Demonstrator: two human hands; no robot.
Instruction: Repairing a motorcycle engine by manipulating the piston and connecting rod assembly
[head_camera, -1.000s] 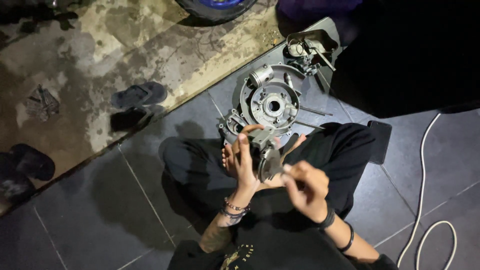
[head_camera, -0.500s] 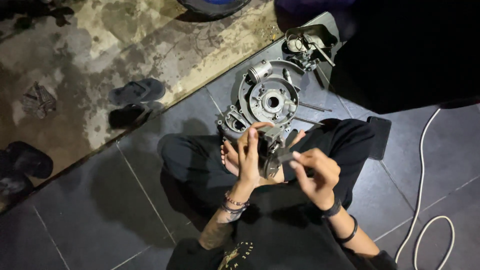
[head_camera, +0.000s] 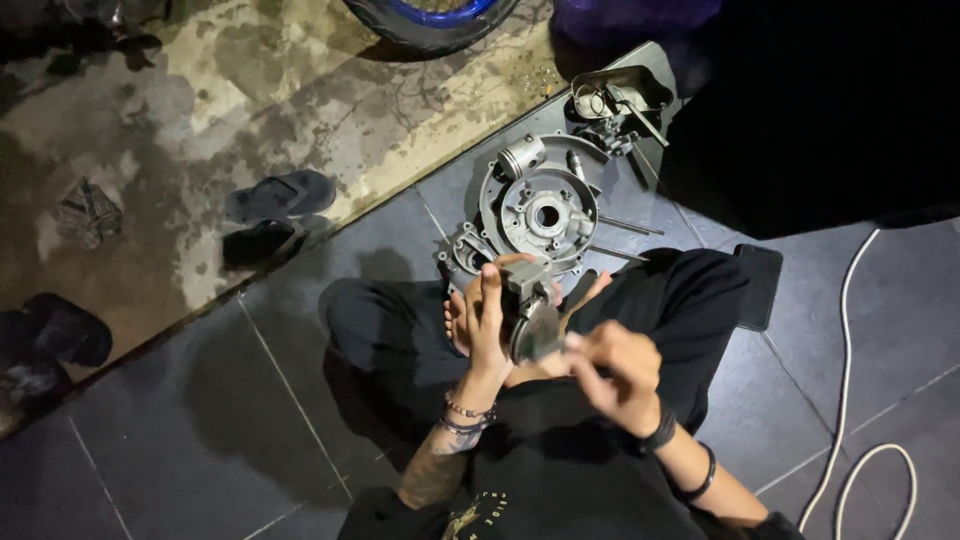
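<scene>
Seated on the tiled floor (head_camera: 200, 440), left hand (head_camera: 487, 325) grips a small metal engine part (head_camera: 530, 315); right hand (head_camera: 612, 372) pinches its edge. Engine casing (head_camera: 540, 212) lies stripped, unassembled.

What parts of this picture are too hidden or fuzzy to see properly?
Head view only:
- The small grey metal part is partly covered by the left hand and fingers of the right hand, which is blurred.
- The blue-rimmed tyre is cut off by the top edge.
- The white cable runs off the bottom edge.
- The area right of the round grey metal engine casing is too dark to read.
</scene>
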